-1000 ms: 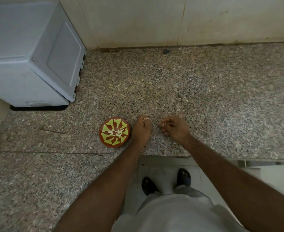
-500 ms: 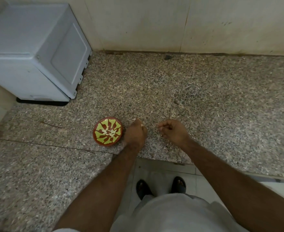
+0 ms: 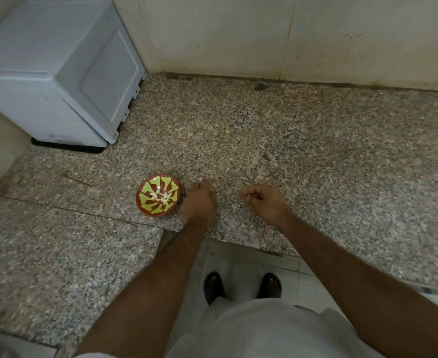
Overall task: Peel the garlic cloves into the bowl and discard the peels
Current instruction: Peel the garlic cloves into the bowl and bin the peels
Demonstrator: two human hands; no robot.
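Observation:
A small red bowl with a yellow-green pattern stands on the speckled stone counter and holds several pale peeled garlic cloves. My left hand rests just right of the bowl, fingers curled under around a garlic clove that is mostly hidden. My right hand lies a short gap further right, thumb and fingertips pinching a small pale scrap of peel. The two hands do not touch.
A grey box-shaped appliance stands at the back left against the tiled wall. The counter's front edge runs just below my hands, with my feet on the floor beneath. A second slab extends at the left.
My hands have drawn a little apart, the left staying beside the bowl. The pale clove seen at my left fingertips earlier is now nearly hidden. The view has tilted slightly.

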